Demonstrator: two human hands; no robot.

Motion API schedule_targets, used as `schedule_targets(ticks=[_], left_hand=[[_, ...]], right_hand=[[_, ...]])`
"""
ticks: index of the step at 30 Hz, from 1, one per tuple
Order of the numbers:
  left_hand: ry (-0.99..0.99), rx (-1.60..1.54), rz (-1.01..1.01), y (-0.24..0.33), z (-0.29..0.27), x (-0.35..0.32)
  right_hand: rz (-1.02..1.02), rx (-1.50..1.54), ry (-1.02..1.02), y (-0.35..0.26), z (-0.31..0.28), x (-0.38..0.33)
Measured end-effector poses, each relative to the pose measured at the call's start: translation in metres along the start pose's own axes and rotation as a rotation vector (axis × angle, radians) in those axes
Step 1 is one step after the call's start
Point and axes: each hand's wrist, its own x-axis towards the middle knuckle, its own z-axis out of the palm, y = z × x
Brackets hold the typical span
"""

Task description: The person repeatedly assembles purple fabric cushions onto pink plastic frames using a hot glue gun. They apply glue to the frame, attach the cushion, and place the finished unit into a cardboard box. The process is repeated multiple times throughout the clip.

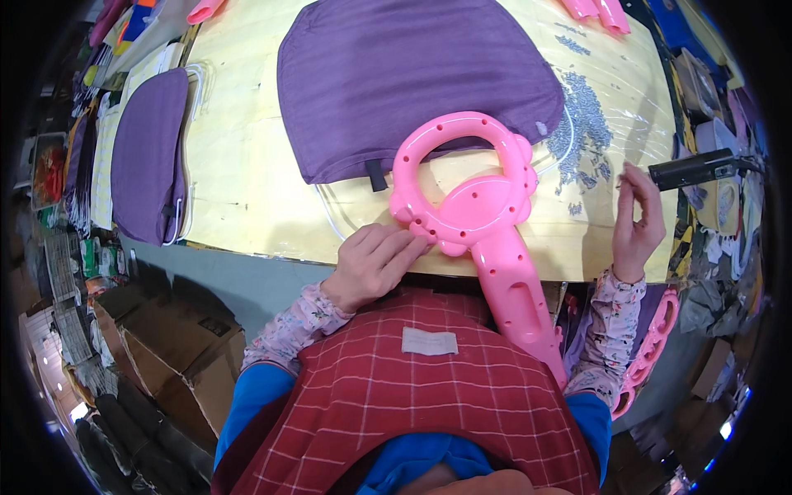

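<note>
A pink plastic part (pixel 516 285), a ring with a long handle-like arm and several small holes, lies across the table's near edge. Its arm reaches down against my apron. My left hand (pixel 378 257) grips the ring's lower left rim, fingers pressed together. My right hand (pixel 638 221) is raised at the right with thumb and fingertips pinched; whatever is between them is too small to make out. Just beyond those fingertips is a black cylindrical power screwdriver (pixel 691 169). Small grey screws (pixel 587 124) lie scattered on the table between the ring and my right hand.
Beneath the ring's far side lies a large purple fabric piece (pixel 412 82) with white cord. A second purple piece (pixel 148 157) rests at the table's left. More pink parts (pixel 610 15) lie at the far edge. A cardboard box (pixel 169 346) stands on the floor at left.
</note>
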Motion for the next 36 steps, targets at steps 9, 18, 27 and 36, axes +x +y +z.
schedule_targets(ticks=[9, 18, 27, 36], left_hand=[[-0.369, -0.255, 0.076, 0.026, 0.009, 0.035], [-0.278, -0.102, 0.471, 0.046, 0.084, 0.089], [-0.242, -0.143, 0.490, 0.040, 0.080, 0.090], [-0.260, -0.202, 0.462, 0.040, 0.082, 0.086]], right_hand=[[0.526, 0.595, 0.393, 0.160, -0.051, 0.052], [0.279, 0.629, 0.231, 0.064, -0.023, 0.037], [-0.023, 1.221, -0.014, -0.031, 0.034, 0.031], [-0.090, 1.234, -0.049, -0.036, 0.048, 0.032]])
